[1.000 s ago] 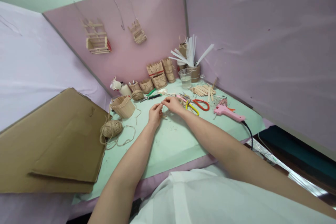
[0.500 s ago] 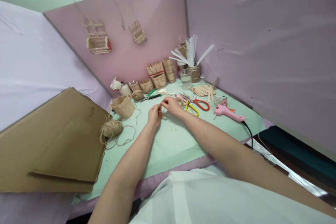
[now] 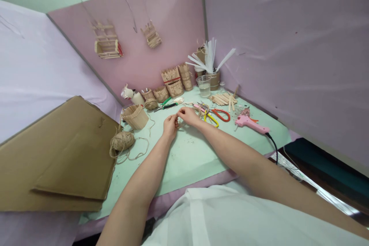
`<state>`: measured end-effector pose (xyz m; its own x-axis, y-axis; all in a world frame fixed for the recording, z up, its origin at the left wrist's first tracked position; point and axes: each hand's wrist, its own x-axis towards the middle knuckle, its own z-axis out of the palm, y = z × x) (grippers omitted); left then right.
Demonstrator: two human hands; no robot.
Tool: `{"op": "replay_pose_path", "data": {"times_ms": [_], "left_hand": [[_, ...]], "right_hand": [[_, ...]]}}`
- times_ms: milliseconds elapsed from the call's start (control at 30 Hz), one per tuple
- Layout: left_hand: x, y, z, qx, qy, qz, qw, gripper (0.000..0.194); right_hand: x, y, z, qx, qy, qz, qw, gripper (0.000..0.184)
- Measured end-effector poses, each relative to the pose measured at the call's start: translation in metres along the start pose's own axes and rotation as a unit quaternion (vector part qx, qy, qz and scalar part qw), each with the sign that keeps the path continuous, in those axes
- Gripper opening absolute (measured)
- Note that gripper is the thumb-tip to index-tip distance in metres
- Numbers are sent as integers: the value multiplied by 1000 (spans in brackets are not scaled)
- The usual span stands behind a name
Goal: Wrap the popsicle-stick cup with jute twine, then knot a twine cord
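Note:
My left hand (image 3: 170, 126) and my right hand (image 3: 188, 115) meet over the middle of the mint-green table top (image 3: 190, 153), fingertips pinched together on a short piece of jute twine (image 3: 178, 116). The twine is thin and mostly hidden by the fingers. A ball of jute twine (image 3: 122, 141) lies to the left with loose loops around it. A small stick basket (image 3: 135, 117) stands just behind that ball.
Scissors with red and yellow handles (image 3: 215, 116) and a pink glue gun (image 3: 250, 123) lie right of my hands. Loose wooden sticks (image 3: 223, 100), a plastic cup (image 3: 204, 85) and stick baskets (image 3: 173, 82) line the back. Folded cardboard (image 3: 57, 153) covers the left.
Almost nothing moved. Both hands stay pinched on the twine, with my right hand drawn slightly closer to the left.

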<state>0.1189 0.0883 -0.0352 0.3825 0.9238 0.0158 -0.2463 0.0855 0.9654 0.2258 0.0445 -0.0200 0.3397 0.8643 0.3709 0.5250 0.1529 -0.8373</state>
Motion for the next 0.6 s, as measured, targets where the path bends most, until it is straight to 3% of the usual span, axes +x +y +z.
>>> {"op": "replay_pose_path", "data": {"times_ms": [333, 600], "left_hand": [[-1, 0, 1, 20, -5, 3, 1000, 24], [-4, -6, 2, 155, -44, 58, 985, 19]], "right_hand": [[1, 3, 0, 9, -26, 19, 999, 7], [8, 11, 3, 93, 12, 96, 991, 7]]}}
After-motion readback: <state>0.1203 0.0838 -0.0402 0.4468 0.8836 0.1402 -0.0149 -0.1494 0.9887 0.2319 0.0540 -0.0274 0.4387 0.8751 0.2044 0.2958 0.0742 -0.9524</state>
